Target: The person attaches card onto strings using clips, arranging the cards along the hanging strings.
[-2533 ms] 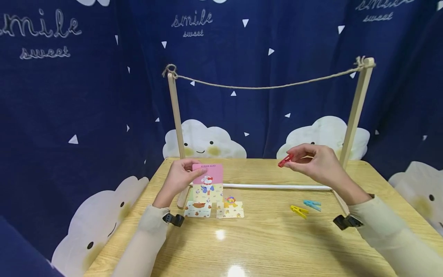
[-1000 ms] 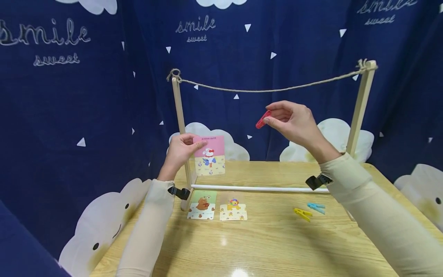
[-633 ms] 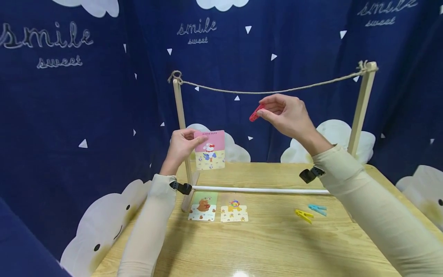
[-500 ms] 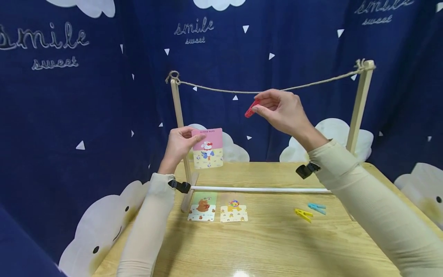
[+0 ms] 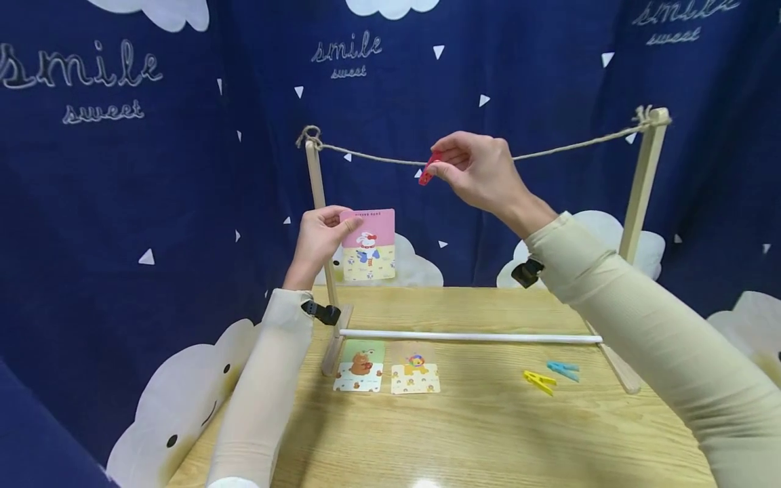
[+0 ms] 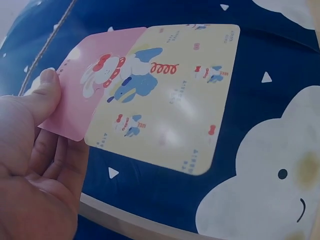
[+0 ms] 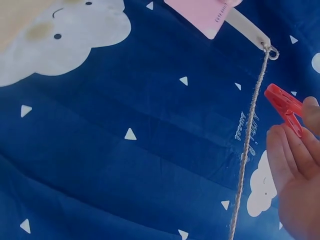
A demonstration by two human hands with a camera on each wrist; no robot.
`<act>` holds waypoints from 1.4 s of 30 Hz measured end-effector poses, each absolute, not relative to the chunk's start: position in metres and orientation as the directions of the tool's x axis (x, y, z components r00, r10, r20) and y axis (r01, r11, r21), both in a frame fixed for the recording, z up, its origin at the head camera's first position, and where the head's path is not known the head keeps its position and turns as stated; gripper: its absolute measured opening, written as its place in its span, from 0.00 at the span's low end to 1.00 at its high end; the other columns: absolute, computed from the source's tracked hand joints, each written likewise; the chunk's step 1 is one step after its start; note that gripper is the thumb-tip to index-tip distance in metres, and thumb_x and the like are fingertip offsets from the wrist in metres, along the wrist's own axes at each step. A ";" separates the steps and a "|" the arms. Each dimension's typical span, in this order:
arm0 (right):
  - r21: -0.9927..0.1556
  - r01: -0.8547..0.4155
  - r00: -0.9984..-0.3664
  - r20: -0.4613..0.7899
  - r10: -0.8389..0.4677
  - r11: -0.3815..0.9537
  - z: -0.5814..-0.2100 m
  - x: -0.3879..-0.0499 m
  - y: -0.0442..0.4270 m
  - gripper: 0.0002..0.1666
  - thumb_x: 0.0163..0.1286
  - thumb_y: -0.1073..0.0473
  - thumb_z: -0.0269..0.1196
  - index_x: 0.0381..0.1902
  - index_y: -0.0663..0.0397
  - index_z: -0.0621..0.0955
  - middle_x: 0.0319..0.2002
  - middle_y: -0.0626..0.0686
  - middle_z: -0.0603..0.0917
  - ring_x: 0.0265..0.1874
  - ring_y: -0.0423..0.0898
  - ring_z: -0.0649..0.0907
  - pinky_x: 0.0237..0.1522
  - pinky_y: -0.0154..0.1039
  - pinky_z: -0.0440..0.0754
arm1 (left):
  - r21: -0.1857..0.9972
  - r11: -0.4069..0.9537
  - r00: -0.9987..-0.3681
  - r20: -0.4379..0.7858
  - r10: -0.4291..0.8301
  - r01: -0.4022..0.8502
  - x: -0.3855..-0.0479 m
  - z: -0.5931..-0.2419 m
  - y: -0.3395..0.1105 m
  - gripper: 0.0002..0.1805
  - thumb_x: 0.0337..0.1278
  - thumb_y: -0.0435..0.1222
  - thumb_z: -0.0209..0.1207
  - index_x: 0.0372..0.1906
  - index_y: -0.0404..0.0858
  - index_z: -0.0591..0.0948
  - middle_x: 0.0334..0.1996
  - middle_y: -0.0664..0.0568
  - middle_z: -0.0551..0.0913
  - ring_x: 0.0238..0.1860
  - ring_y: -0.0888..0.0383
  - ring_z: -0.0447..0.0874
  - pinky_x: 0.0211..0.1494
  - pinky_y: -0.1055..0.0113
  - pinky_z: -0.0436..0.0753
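Note:
My left hand point(image 5: 322, 240) pinches a pink and yellow card point(image 5: 369, 245) with a white rabbit on it, thumb in front and fingers behind, at its upper left edge. The card hangs upright below the rope point(image 5: 372, 158), apart from it. With thumb and fingertips, my right hand point(image 5: 478, 169) holds a red clothespin point(image 7: 285, 106) close to the rope. In the head view this hand covers the rope's middle. From the right wrist view the clothespin looks apart from the rope.
Two wooden posts point(image 5: 644, 183) carry the rope, with a white bar point(image 5: 470, 336) low between them. A bear card point(image 5: 358, 366) and a lion card point(image 5: 415, 369) lie on the wooden table point(image 5: 464, 434). A yellow clothespin point(image 5: 539, 381) and a blue clothespin point(image 5: 563, 370) lie at the right.
Both hands have risen from near the table. My left hand lifted the rabbit card off the other cards; my right hand brought the red clothespin up and left to the rope.

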State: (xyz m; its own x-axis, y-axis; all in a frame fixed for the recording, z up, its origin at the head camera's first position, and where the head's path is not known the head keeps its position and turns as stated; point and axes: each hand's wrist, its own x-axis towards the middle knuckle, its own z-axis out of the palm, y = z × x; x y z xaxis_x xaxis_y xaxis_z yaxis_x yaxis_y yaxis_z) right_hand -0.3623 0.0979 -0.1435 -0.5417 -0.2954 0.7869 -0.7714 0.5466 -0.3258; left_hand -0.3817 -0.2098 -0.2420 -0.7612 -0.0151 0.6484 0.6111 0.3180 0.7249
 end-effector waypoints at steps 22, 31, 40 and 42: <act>-0.359 -0.769 -0.539 0.809 -0.233 0.529 -0.122 -0.389 0.067 0.20 0.71 0.53 0.70 0.56 0.58 0.84 0.47 0.53 0.89 0.41 0.42 0.87 0.52 0.36 0.84 | 0.711 0.358 -0.740 0.669 -0.076 0.606 -0.397 -0.220 -0.198 0.14 0.76 0.38 0.59 0.46 0.27 0.83 0.32 0.47 0.80 0.32 0.60 0.75 0.33 0.73 0.73; -0.412 -0.742 -0.593 0.772 -0.229 0.529 -0.108 -0.397 0.056 0.18 0.74 0.53 0.68 0.57 0.55 0.84 0.48 0.50 0.89 0.41 0.40 0.85 0.51 0.32 0.83 | 0.704 0.349 -0.725 0.683 -0.093 0.618 -0.403 -0.213 -0.193 0.15 0.73 0.41 0.63 0.45 0.30 0.85 0.32 0.49 0.82 0.32 0.60 0.77 0.33 0.73 0.75; -0.439 -0.705 -0.635 0.741 -0.220 0.557 -0.103 -0.403 0.044 0.15 0.75 0.53 0.67 0.54 0.54 0.85 0.45 0.51 0.89 0.40 0.42 0.83 0.50 0.34 0.82 | 0.693 0.326 -0.701 0.704 -0.113 0.643 -0.405 -0.204 -0.188 0.14 0.69 0.40 0.66 0.41 0.29 0.85 0.26 0.55 0.81 0.27 0.64 0.77 0.30 0.73 0.75; -0.450 -0.693 -0.649 0.730 -0.215 0.564 -0.105 -0.405 0.041 0.15 0.75 0.53 0.67 0.54 0.53 0.86 0.44 0.50 0.88 0.39 0.42 0.83 0.49 0.34 0.82 | 0.698 0.318 -0.704 0.701 -0.118 0.642 -0.406 -0.204 -0.187 0.14 0.69 0.40 0.67 0.41 0.29 0.85 0.26 0.55 0.81 0.27 0.64 0.78 0.30 0.73 0.76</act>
